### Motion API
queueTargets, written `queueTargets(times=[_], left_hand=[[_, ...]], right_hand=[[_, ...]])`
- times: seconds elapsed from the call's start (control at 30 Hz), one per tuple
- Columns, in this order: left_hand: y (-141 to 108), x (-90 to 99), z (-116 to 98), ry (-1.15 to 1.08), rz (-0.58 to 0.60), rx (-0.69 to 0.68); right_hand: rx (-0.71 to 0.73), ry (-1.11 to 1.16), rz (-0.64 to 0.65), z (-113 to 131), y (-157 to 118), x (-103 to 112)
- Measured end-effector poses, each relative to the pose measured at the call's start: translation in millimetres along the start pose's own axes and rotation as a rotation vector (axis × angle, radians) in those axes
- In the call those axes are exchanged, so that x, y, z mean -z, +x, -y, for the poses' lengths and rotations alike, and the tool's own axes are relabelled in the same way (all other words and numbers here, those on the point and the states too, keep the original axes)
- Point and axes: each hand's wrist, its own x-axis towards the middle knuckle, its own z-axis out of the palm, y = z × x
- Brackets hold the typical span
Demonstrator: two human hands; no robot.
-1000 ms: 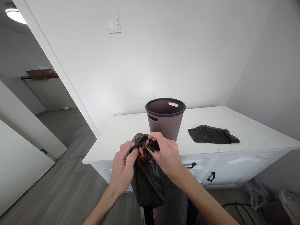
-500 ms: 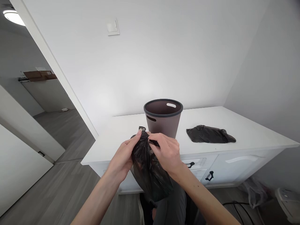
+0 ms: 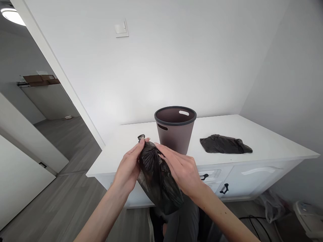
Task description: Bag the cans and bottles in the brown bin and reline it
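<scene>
A filled black plastic bag (image 3: 160,188) hangs in front of the white cabinet, gathered at its top. My left hand (image 3: 129,164) pinches the bag's upper left, where a small loop of plastic sticks up past the thumb. On the bag's upper right, my right hand (image 3: 180,164) grips the gathered plastic, fingers pressed together. Just behind my hands stands an upright brown bin (image 3: 176,136) with a dark rim and two handle slots. Another black bag (image 3: 225,144) lies flat and crumpled on the cabinet top, right of the bin.
The white cabinet top (image 3: 272,141) meets the wall behind. Black handles (image 3: 224,188) project from its front. My legs are below the bag. A clear plastic bag (image 3: 271,205), black cables and a pale appliance (image 3: 309,218) are at the lower right.
My left hand has moved slightly left with the loop of plastic, widening the gap between my hands. The fingers of my right hand have straightened along the bag's top.
</scene>
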Motion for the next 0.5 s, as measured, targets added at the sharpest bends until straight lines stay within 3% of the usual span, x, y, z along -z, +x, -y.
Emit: queueTargets(times=[0.17,0.27,0.33,0.43,0.5], left_hand=[[15,25.3,10,-0.245,-0.06,-0.021],[23,43.5,16,-0.424,-0.213,-0.003],[20,50.2,20,-0.421,-0.278,-0.046],[-1,44.5,20,-0.246,-0.208,-0.104],[-17,31.2,16,-0.139,-0.132,-0.075]], right_hand=[[-0.109,-0.054,-0.034,1,-28,14],[-0.234,-0.051,-0.012,3,-55,23],[-0.367,-0.059,0.007,5,-72,27],[-0.523,-0.087,0.055,12,-81,29],[-0.513,-0.09,0.08,20,-74,27]])
